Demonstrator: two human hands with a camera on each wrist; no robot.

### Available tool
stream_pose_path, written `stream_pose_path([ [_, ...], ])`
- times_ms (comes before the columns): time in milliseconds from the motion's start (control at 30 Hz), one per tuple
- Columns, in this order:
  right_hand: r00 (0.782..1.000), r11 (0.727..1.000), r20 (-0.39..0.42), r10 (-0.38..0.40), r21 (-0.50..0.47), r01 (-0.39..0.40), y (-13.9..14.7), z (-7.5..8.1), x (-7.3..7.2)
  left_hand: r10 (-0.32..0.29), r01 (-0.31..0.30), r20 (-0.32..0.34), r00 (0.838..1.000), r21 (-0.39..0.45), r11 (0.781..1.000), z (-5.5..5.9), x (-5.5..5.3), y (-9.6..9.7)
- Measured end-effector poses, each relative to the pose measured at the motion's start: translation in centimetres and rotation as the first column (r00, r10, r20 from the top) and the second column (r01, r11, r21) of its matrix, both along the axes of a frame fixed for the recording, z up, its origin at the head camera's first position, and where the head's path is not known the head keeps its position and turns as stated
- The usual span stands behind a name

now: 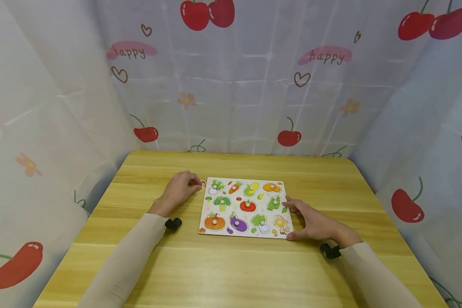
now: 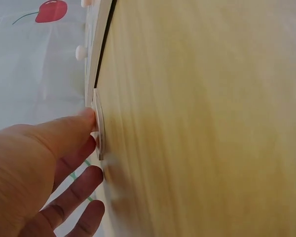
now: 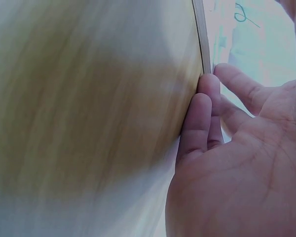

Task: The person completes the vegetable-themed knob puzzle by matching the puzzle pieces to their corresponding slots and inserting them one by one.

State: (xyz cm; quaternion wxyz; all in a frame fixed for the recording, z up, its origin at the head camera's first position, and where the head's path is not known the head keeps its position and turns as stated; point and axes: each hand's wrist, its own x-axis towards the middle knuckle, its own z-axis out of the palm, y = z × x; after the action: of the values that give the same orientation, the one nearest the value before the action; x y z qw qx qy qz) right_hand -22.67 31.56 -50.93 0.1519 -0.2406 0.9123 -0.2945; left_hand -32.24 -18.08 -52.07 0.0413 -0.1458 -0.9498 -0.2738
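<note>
A wooden vegetable puzzle board [image 1: 232, 233] lies flat on the table, with several knobbed pieces such as a tomato [image 1: 248, 206], a purple eggplant [image 1: 238, 223] and a broccoli [image 1: 222, 203]. Just past its left edge, my left hand [image 1: 180, 187] pinches a thin flat puzzle piece [image 2: 99, 128] between thumb and index finger. That piece stays low at the tabletop, and its picture is mostly hidden. Against the board's right edge rest the fingertips and thumb of my right hand [image 1: 312, 220], spread apart. A mushroom picture [image 1: 281, 223] without a visible knob lies beside that thumb.
The light wooden table [image 1: 231, 273] reaches back to a pale curtain [image 1: 231, 85] printed with cherries and hearts. More curtain hangs along the left and right sides. Each wrist wears a small black camera [image 1: 173, 223].
</note>
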Motion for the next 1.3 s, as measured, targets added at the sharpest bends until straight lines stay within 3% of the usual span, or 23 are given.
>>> stream_pose_path([
  [300, 1.000, 1.000, 0.019, -0.018, 0.010, 0.018, 0.01, -0.19, 0.03, -0.001, 0.000, 0.042, 0.999, 0.024, 1.000, 0.79, 0.65, -0.69],
  [633, 1.000, 1.000, 0.017, -0.010, 0.004, 0.010, -0.08, -0.34, -0.01, 0.035, -0.035, 0.061, 0.998, -0.002, 0.999, 0.60, 0.54, -0.80],
  [1300, 1.000, 1.000, 0.000, -0.001, 0.005, 0.001, -0.06, 0.10, 0.05, 0.050, -0.051, 0.022, 0.998, 0.018, 0.999, 0.25, 0.31, -0.83],
])
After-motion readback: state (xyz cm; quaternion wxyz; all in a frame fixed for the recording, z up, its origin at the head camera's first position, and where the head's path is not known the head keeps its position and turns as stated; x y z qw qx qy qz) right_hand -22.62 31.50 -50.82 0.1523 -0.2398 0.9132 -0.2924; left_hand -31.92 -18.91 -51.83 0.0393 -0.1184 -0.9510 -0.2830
